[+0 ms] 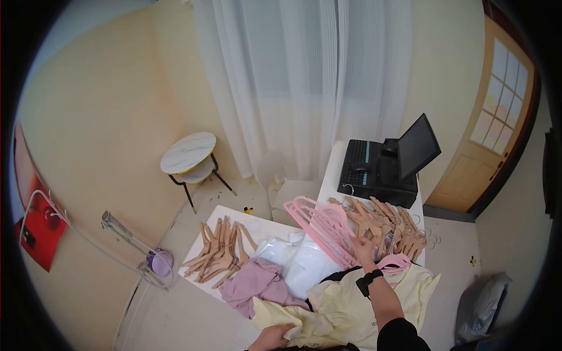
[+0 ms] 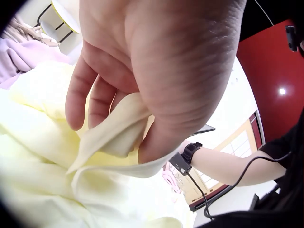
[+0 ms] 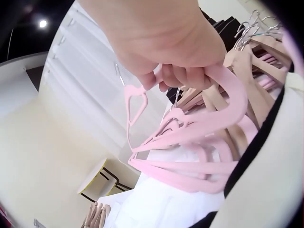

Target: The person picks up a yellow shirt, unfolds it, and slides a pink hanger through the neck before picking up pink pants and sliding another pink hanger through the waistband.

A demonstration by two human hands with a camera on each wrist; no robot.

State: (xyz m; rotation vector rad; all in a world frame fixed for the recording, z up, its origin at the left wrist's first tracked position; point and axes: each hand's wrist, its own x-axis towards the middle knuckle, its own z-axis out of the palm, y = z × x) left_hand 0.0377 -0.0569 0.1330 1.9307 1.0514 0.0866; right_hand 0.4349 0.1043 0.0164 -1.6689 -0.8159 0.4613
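Note:
My left hand (image 1: 272,338) pinches the edge of a pale yellow shirt (image 1: 345,319) at the table's near side. In the left wrist view, a fold of its fabric (image 2: 111,128) runs between the thumb and curled fingers. Farther right, my right hand (image 1: 363,250) grips a pink hanger (image 3: 232,107) by one end, its metal hook standing free at the left in the right wrist view. More pink hangers (image 3: 183,178) lie below it, over white material. Another pink hanger (image 1: 398,263) rests by the shirt's collar.
Wooden hangers lie in two groups, one left (image 1: 219,251) and one right (image 1: 383,225). Between them are a mauve garment (image 1: 254,284) and clear plastic packaging (image 1: 307,266). A black computer terminal (image 1: 380,175) stands at the back right. A garment steamer (image 1: 159,261) is on the floor at left.

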